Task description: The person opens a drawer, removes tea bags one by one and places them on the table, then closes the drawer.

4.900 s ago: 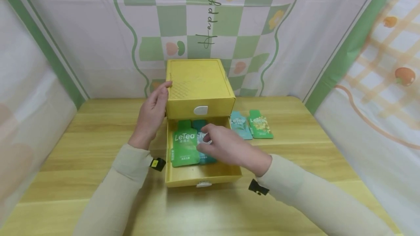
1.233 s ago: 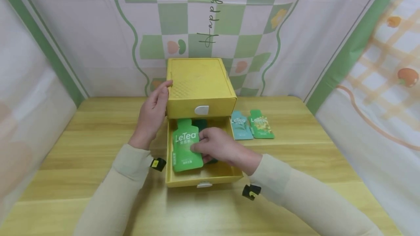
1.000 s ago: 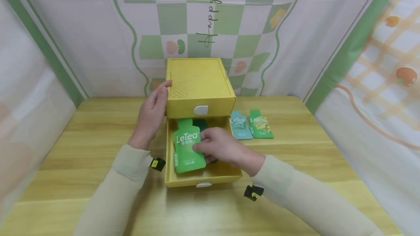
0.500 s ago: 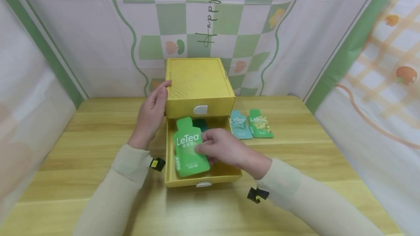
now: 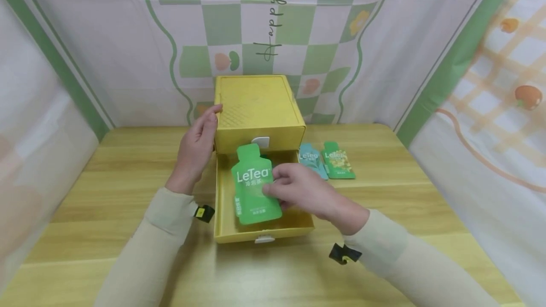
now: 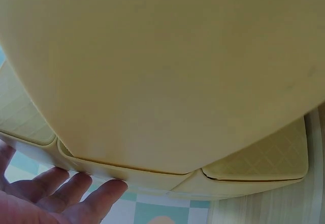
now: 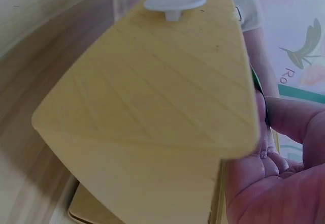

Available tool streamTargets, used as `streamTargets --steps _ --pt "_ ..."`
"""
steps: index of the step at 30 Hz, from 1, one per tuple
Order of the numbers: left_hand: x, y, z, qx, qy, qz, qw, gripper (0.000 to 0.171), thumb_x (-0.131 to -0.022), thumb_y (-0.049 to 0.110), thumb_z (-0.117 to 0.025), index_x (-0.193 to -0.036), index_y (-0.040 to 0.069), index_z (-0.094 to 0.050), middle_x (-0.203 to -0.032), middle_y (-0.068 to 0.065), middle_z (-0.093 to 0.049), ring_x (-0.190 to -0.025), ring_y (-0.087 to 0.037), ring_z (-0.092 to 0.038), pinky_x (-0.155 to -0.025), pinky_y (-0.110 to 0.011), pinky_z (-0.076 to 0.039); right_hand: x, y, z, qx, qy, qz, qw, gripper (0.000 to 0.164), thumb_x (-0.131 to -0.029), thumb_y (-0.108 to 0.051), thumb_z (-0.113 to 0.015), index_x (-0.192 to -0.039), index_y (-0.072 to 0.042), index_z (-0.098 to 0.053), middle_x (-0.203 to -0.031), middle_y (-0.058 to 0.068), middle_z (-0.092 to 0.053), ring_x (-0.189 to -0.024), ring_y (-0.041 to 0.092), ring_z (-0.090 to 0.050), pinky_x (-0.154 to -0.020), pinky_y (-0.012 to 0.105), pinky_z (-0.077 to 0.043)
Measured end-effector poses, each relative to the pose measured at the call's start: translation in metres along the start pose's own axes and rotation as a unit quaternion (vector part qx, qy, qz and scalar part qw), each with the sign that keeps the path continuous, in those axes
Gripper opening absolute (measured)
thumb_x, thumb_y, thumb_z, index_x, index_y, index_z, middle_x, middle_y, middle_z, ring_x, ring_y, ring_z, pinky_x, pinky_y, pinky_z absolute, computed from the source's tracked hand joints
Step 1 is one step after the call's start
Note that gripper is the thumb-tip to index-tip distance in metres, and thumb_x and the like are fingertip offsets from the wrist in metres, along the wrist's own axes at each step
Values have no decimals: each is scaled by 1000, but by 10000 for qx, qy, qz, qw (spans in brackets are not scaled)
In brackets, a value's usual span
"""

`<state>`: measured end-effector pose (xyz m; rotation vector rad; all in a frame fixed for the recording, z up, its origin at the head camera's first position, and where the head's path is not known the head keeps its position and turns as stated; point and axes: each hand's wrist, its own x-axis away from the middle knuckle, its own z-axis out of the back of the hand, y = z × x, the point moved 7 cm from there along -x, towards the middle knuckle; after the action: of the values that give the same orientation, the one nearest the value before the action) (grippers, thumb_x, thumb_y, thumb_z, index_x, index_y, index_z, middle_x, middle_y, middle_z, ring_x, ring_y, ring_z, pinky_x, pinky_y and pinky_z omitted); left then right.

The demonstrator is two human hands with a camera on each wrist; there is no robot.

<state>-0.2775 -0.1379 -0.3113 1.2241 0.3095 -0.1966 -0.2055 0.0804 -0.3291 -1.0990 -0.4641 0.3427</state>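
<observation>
A yellow two-drawer box (image 5: 258,101) stands on the table with its lower drawer (image 5: 230,237) pulled out. My left hand (image 5: 195,153) rests along the box's left side, fingers extended; in the left wrist view those fingers (image 6: 101,198) lie against the yellow wall. Above the open drawer, my right hand (image 5: 309,192) pinches a green LeTea pouch (image 5: 251,207) by its right edge, thumb in front. The pouch stands slightly tilted, its neck overlapping the upper drawer's front. In the right wrist view the drawer front (image 7: 167,82) covers most of it. The drawer's inside behind the pouch is mostly hidden.
Right of the box lie a light blue LeTea pouch (image 5: 312,161) and a green one with a yellow floral print (image 5: 339,161). White tabs mark both drawer fronts. A patterned curtain (image 5: 273,22) hangs behind the wooden table (image 5: 128,188).
My right hand reached into the drawer, took hold of the green pouch and lifted it up and to the right. My left hand has stayed on the box's side.
</observation>
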Motion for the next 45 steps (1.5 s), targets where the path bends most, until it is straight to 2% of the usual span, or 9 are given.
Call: streamTargets --steps 13,16,22,25,29,32,40,43,45 --pt "0 -1 -1 36 -86 16 10000 57 -97 65 -28 -145 40 -45 -150 16 -41 -134 -11 -37 -109 -48 -32 13 1 20 -415 175 119 9989 34 -90 -25 -69 -101 4 -56 -88 14 -71 -75 28 -64 -68 47 -57" --pt "1 -1 -1 68 -75 55 9999 57 -97 67 -28 -144 41 -45 -149 14 -43 -115 -20 -50 -99 -48 -39 17 1 24 -500 217 127 9984 35 -90 -26 -69 -104 4 -56 -92 15 -72 -78 30 -66 -69 46 -57" --pt "2 0 -1 64 -57 124 9999 58 -96 68 -28 -144 41 -45 -141 8 -50 -80 -28 -49 -78 -45 -43 24 5 35 -620 382 85 9973 38 -90 -28 -69 -102 5 -53 -93 16 -71 -79 31 -66 -69 42 -57" --pt "2 0 -2 69 -59 117 9999 58 -96 68 -29 -144 41 -45 -142 8 -49 -80 -28 -48 -76 -44 -42 28 7 41 -663 450 120 9967 38 -91 -27 -68 -101 6 -52 -93 17 -71 -79 33 -67 -69 44 -57" --pt "2 1 -2 100 -72 88 9999 57 -97 66 -29 -145 40 -45 -150 13 -42 -107 -21 -49 -89 -45 -41 34 10 49 -656 502 175 9964 38 -92 -27 -67 -102 7 -53 -94 17 -72 -80 34 -68 -70 45 -58" --pt "2 0 -2 110 -74 80 9999 57 -97 66 -30 -144 39 -46 -150 14 -42 -117 -18 -47 -95 -46 -40 38 16 56 -633 557 196 9962 39 -93 -27 -66 -105 8 -54 -95 18 -72 -80 34 -67 -71 45 -57" --pt "2 0 -3 85 -76 103 9999 57 -96 67 -29 -144 41 -45 -148 14 -43 -88 -26 -50 -78 -44 -43 52 37 79 -692 931 51 9932 44 -93 -28 -65 -113 10 -53 -98 18 -70 -84 31 -68 -73 43 -57" --pt "2 0 -2 75 -64 98 9999 58 -96 68 -29 -145 41 -45 -148 15 -44 -86 -27 -50 -79 -44 -43 56 44 86 -738 1036 32 9919 44 -93 -26 -65 -113 11 -52 -99 17 -69 -84 30 -68 -73 43 -57" --pt "2 0 -2 64 -55 90 9999 58 -96 68 -29 -145 40 -45 -148 15 -43 -96 -24 -52 -86 -45 -43 59 49 90 -743 1093 9 9912 44 -93 -26 -65 -113 11 -52 -98 17 -69 -84 30 -68 -73 42 -57"
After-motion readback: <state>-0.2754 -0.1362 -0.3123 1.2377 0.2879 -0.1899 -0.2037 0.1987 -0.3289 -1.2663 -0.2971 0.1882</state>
